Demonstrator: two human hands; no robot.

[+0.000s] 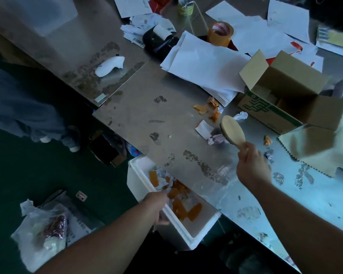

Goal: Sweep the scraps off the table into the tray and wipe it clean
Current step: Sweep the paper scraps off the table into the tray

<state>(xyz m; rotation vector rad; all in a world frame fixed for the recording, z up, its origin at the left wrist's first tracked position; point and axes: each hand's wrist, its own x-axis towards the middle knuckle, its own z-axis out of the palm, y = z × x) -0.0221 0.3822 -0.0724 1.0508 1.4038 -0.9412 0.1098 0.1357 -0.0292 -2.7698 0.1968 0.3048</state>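
The right hand (pixel 250 162) is curled round the handle of a wooden brush (pixel 233 130), whose bristles rest on the table (pixel 166 119) against crumpled white and orange scraps (pixel 208 111) near an open cardboard box (pixel 285 95). The left hand (pixel 158 206) grips the rim of the white foam tray (pixel 139 178), held against the table's edge with orange scraps already inside

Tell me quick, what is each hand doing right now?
Left hand: grips the wall of the white foam tray.
Right hand: grips the wooden brush by its handle.
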